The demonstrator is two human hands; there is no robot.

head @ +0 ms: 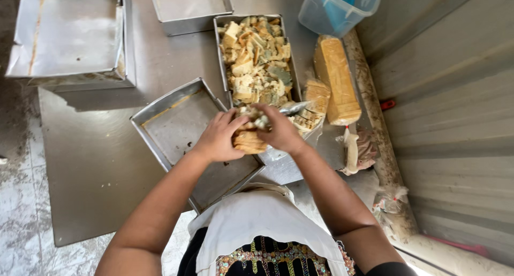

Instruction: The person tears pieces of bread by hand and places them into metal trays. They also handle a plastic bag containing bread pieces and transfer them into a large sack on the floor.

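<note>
A stack of bread slices (249, 138) is gripped between the left hand (218, 138) and right hand (280, 130) above an empty metal tray (160, 115) on the bench (96, 163); a tray of torn bread (256, 59) is set just beyond.

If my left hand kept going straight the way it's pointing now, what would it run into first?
The left hand points up and right, already against the stack of bread slices that both hands hold. Past that, probably the long tin of torn bread pieces, though depth is unclear.

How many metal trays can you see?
4: a foil-lined tray top left, a bare tray at the top edge, a bread-filled tray in the middle, and a tilted tray under the hands. None seem hidden.
</note>
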